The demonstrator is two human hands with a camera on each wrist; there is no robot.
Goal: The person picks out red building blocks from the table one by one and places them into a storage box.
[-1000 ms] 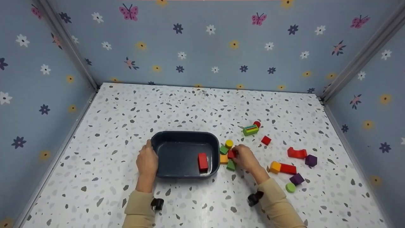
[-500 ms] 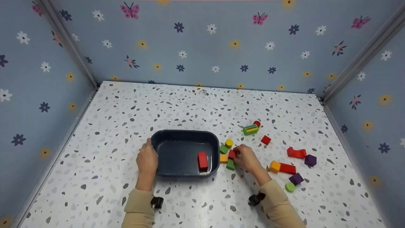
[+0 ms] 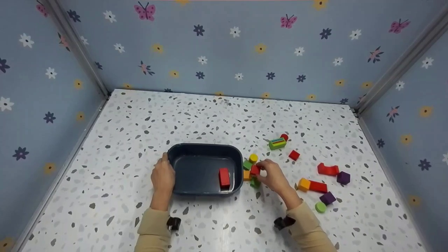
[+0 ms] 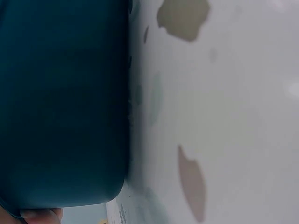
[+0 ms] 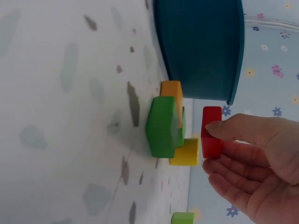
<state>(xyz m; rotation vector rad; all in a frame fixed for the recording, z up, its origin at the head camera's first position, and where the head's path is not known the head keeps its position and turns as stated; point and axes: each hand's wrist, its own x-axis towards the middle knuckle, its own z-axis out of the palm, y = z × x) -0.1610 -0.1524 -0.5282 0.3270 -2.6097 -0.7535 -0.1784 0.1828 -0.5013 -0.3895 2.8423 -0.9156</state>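
A dark blue tray stands on the speckled table with one red block inside, near its right end. My left hand grips the tray's left rim, and fingertips show at the rim in the left wrist view. Just right of the tray, my right hand pinches a small red block between thumb and fingers, lifted off the table. Close under it lie a green block, an orange block, a yellow cylinder and another green block.
Farther right lie a red arch-shaped block, purple blocks, an orange block against a red block, and a light green cylinder. Behind are a green striped block and a red cube. Flowered walls enclose the table.
My right hand has raised the small red block from among the others, shifting it slightly left over the green and orange blocks. The left hand and tray have stayed in place.
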